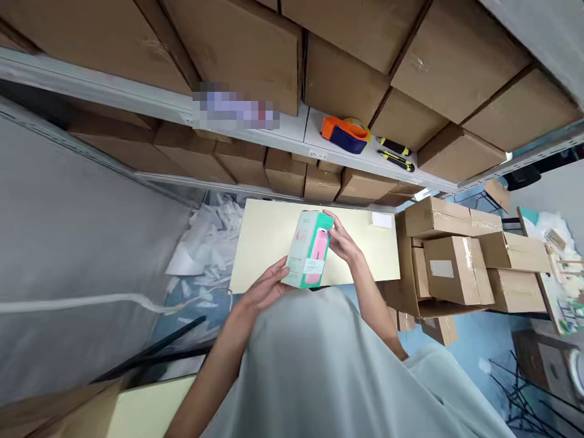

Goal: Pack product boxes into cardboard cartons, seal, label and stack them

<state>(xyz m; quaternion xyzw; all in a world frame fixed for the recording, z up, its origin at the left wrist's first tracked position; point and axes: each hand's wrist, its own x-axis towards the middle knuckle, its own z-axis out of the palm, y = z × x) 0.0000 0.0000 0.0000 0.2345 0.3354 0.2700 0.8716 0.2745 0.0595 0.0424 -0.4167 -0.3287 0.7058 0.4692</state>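
Note:
Between my two hands is a tall green and white product box (305,249), tilted, with a pink bottle pictured on its front. My left hand (270,281) grips the lower left corner of the box. The fingers of my right hand (341,238) are wrapped against its upper right edge. Beneath the box lies the pale yellow tabletop (264,228). A small white slip or box (381,220) rests at the table's far right corner.
A shelf (292,137) behind the table carries cardboard boxes, an orange and blue tape dispenser (345,134) and yellow-black utility knives (396,153). Cardboard boxes (456,267) are stacked at the right. White wrapping scraps (210,237) heap at the left beside a grey wall.

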